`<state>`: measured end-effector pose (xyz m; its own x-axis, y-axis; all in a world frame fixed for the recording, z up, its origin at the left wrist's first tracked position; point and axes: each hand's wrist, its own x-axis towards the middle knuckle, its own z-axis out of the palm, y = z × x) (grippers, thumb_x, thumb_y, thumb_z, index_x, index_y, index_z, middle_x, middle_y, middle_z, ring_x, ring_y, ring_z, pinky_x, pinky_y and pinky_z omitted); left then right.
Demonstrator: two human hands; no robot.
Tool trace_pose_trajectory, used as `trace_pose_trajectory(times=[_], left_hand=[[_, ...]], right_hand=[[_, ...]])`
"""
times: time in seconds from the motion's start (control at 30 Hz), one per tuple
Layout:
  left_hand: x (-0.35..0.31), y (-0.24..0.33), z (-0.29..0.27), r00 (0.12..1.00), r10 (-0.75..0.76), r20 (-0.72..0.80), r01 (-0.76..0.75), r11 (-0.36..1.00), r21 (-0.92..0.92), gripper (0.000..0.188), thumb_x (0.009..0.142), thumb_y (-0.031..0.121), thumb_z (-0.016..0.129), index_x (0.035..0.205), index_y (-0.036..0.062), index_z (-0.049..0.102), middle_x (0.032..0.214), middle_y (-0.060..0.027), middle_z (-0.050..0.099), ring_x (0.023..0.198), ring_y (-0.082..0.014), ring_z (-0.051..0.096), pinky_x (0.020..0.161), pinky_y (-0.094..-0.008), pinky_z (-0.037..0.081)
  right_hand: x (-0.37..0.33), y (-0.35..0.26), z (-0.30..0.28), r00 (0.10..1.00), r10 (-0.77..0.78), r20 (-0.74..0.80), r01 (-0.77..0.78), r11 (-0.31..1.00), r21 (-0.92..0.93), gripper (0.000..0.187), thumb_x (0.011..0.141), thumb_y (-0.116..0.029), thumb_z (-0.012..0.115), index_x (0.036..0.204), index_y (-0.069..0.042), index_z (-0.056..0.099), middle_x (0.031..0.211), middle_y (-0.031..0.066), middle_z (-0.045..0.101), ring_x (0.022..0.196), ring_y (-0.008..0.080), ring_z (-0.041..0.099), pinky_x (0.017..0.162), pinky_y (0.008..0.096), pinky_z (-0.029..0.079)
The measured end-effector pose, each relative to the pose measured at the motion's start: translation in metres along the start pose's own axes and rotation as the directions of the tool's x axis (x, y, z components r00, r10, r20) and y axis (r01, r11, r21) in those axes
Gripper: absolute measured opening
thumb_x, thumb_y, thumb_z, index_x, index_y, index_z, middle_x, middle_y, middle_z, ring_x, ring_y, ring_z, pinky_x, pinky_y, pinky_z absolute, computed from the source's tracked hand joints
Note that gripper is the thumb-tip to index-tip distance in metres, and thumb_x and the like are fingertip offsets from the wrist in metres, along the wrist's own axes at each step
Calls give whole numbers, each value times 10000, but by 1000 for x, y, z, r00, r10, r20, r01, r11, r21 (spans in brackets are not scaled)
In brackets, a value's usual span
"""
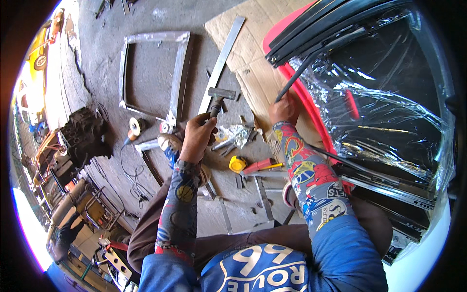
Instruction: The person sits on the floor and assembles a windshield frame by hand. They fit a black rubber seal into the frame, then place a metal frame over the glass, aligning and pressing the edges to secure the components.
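My left hand (pixel 195 140) is closed around the short handle of a hammer (pixel 222 94), its T-shaped head raised over the floor. My right hand (pixel 285 110) grips a black flexible strip (pixel 300 73) that looks like a rubber seal. One end of the strip runs up to the black frame edge of a red vehicle door (pixel 311 109). Clear plastic film (pixel 389 92) covers much of the door, which lies to my right. Under my right hand is a flattened cardboard sheet (pixel 248 53).
Ahead lie a metal frame (pixel 182 73) and a flat metal bar (pixel 226 56). An angle grinder (pixel 134 130) with a cord, a yellow tape measure (pixel 237 164), crumpled foil (pixel 238 135) and a red tool (pixel 258 166) are near my feet. A dark engine-like part (pixel 85 131) stands left.
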<state>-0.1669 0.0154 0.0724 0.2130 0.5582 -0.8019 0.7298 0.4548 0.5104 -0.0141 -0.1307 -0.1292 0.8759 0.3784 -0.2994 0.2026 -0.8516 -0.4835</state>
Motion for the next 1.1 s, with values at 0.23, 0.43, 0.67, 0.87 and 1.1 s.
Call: trace_pose_trajectory(times=[0.23,0.43,0.67,0.87,1.1], left_hand=[[38,-82,-1,1000,16,0,-16,1000,16,360,897,171,659,1202,-20,643,745,-35,644,539,-67,542,480,-231,432],[49,-105,1,829,515,-217,-340,774,535,317,834,130,699,1136,33,679,899,-142,694,696,-260,650,627,-361,514],[39,-128,18,892,446,-71,-358,795,489,297,850,197,715,1095,42,651,921,-167,687,767,-276,683,702,-362,536],[35,-144,50,939,309,-152,-210,864,458,474,793,283,760,1153,18,604,1005,-214,628,889,-355,646,793,-422,519],[25,-147,42,920,366,-140,-286,871,400,350,773,233,750,1003,-11,649,1028,-196,608,908,-340,617,808,-411,500]], right_hand=[[6,6,3,998,-44,-54,42,998,-36,349,817,-131,562,1160,-80,599,956,207,681,899,397,660,763,496,525],[3,-5,-6,996,-5,-88,6,1000,17,228,819,-102,578,1036,-150,629,911,158,701,879,395,666,762,512,516],[4,-5,-8,997,-26,-79,28,999,25,225,822,-93,577,1037,-139,620,925,167,703,893,389,670,762,514,525],[5,-2,-5,994,-36,-103,36,999,-2,219,826,-95,577,1035,-145,616,911,168,704,866,392,677,740,514,533],[5,-7,-7,997,19,-76,-19,1000,3,195,839,-138,576,1025,-162,632,869,169,700,845,399,676,735,528,529]])
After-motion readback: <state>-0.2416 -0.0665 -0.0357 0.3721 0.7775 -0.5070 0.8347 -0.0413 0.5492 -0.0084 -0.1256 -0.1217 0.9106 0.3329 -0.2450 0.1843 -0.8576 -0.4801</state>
